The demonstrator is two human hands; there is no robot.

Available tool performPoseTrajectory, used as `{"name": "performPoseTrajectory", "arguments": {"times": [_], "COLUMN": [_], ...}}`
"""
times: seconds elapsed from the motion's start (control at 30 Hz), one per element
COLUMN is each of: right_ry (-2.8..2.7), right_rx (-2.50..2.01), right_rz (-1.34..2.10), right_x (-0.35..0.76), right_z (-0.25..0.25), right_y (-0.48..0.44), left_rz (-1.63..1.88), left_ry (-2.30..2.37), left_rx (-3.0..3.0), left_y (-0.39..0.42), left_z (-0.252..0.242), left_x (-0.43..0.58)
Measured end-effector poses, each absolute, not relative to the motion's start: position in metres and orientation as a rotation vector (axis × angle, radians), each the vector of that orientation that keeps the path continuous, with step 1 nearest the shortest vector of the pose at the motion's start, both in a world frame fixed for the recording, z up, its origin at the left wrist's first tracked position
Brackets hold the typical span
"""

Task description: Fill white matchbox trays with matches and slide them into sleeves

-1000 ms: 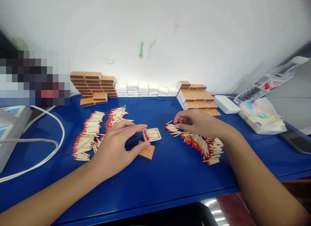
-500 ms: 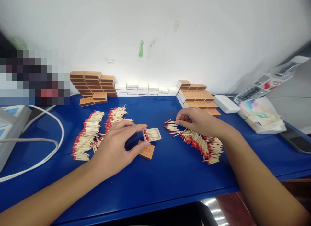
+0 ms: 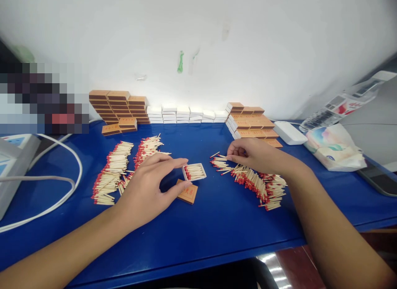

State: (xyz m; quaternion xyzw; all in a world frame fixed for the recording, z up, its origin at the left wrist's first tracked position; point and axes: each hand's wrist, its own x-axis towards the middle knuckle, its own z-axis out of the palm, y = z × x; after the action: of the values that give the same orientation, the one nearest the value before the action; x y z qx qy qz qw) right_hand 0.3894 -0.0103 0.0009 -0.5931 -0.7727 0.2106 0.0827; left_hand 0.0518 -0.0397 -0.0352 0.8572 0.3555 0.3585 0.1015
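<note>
My left hand is open, thumb and forefinger spread. Its forefinger reaches the left corner of a small white matchbox tray, which holds a layer of red-tipped matches. The thumb tip touches an orange matchbox sleeve lying just in front of the tray. My right hand is closed in a pinch at the bare ends of some loose matches; whatever is between its fingertips is hidden. Below its wrist, more loose matches spread to the right. Two heaps of matches lie left, one partly behind my left hand.
Stacked orange matchboxes stand back left, others back right, with white trays between along the wall. To the right are a white block, a tissue pack and a plastic bottle. White cables loop at left.
My right hand has shifted slightly to the right along the loose matches. My left hand, the tray and the sleeve stay where they were.
</note>
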Motion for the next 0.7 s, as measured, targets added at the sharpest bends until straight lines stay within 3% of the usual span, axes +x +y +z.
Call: {"name": "performPoseTrajectory", "arguments": {"times": [0.7], "right_ry": [-2.293], "right_rx": [-1.808], "right_rz": [0.697], "right_x": [0.399], "right_z": [-0.004], "right_y": [-0.012], "left_rz": [1.056], "left_ry": [1.049], "left_rx": [2.527], "left_y": [-0.039], "left_z": [-0.035], "left_x": [0.052]}}
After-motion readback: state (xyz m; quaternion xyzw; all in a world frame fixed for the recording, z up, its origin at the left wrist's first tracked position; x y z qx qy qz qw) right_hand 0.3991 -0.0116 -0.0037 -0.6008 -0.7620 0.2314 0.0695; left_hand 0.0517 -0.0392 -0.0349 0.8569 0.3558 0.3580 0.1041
